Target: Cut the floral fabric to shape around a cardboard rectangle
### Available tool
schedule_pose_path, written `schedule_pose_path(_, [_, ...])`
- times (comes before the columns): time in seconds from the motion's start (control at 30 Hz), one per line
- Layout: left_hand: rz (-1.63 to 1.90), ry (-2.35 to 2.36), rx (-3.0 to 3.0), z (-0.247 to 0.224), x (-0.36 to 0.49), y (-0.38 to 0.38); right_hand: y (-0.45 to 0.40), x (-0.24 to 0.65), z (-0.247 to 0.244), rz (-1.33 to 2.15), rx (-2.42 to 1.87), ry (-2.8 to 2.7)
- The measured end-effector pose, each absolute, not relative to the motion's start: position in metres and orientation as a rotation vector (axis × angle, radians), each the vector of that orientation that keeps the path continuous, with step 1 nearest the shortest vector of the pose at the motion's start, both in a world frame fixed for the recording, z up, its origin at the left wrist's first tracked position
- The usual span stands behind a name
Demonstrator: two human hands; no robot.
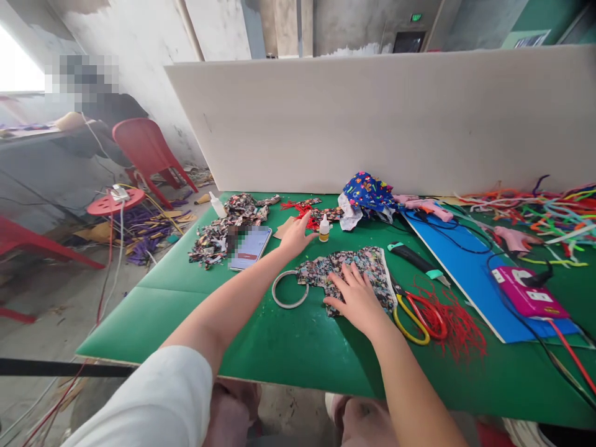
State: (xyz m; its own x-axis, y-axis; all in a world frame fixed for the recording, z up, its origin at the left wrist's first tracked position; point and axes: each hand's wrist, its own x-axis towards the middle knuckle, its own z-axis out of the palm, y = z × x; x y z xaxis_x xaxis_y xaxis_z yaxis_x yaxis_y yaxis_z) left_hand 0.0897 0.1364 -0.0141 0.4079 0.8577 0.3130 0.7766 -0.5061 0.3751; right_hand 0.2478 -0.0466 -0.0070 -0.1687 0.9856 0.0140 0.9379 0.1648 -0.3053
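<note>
The left arm [233,302] is slanting well forward, and the left hand [294,238] is pointing its fingers ahead with the thumb standing apart. The right hand [357,299] is lying palm down, nearer the body, fingers spread.

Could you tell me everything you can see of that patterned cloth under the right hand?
The patterned cloth lies fairly flat on the green tabletop, with the spread right hand resting on it. It looks like thin fabric, dark with a busy, multicoloured print. A pale band edges its right side, near the scissors. On the left it narrows to a strip reaching the pale ring; whether they are joined is unclear.
</note>
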Motion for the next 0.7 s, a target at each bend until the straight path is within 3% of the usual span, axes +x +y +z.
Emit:
schedule_pose_path(0.1, [0.621, 1.457, 2.565, -0.012, 0.062, 0.141, -0.051, 0.230, 0.007, 0.178, -1.640, -2.224])
schedule_pose_path(0.2, [0.494, 1.381, 2.668, -0.013, 0.040, 0.140, -0.057, 0.203, 0.012, 0.277, -1.431, -2.349])
schedule_pose_path(0.5, [0.325, 1.353, 2.799, -0.016, 0.025, 0.128, -0.059, 0.155, 0.001, 0.274, -1.485, -2.599])
schedule_pose_path(0.7, [0.214, 1.316, 2.789, -0.004, 0.021, 0.132, -0.056, 0.171, 0.036, 0.675, -1.142, -2.511])
